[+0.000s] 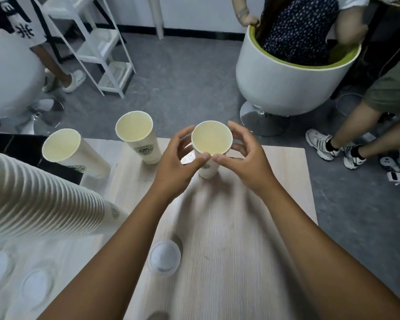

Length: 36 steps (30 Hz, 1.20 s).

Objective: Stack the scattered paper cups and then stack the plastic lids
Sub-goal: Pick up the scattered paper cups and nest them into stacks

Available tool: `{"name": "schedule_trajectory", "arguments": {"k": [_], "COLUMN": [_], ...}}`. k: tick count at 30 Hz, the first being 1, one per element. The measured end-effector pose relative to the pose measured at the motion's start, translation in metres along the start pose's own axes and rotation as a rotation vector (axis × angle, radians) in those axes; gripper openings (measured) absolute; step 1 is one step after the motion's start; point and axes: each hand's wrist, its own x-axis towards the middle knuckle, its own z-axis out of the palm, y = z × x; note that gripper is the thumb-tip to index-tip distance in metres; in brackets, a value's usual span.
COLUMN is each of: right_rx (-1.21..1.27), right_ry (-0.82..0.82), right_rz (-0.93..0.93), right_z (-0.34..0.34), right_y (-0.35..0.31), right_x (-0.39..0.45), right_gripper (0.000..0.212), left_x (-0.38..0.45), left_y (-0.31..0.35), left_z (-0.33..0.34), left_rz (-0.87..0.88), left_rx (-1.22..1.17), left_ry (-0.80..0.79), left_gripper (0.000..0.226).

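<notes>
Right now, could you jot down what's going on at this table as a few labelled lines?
held cup: paper cup upright on the wooden table, both hands around its rim
left hand: curled at the cup's left side
right hand: curled at its right side
loose cups: two, upright, apart
tall stack: nested cups, far left
lids: one near, several at lower left, unstacked

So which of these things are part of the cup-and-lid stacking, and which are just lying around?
Part of the job:
held cup
two loose cups
tall cup stack
plastic lids

Just around:
white chair
white shelf
phone on floor
</notes>
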Motion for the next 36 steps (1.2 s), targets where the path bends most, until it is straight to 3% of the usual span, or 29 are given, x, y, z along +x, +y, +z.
{"name": "schedule_trajectory", "arguments": {"k": [8,18,25,30,36], "right_rx": [-0.008,0.064,0.047,0.067,0.045], "right_ry": [-0.102,-0.134,-0.143,-0.196,-0.226], "right_rz": [-0.08,-0.315,-0.504,-0.435,-0.297], "right_z": [0.031,0.051,0.077,0.103,0.122], "right_y": [-0.029,-0.117,-0.161,-0.143,-0.105], "right_x": [-0.012,0.017,0.053,0.07,0.082], "right_gripper": [0.07,0.067,0.064,0.062,0.068], "left_x": [-0.043,-0.032,-0.008,0.001,0.014], "left_y": [0.019,0.094,0.127,0.099,0.054], "left_z": [-0.022,-0.044,-0.064,-0.072,-0.079], "left_rz": [0.033,0.306,0.405,0.367,0.194], "left_rx": [-0.079,-0.107,-0.111,-0.102,-0.126], "left_ry": [0.204,0.38,0.51,0.581,0.596], "left_gripper": [0.049,0.058,0.053,0.054,0.048]}}
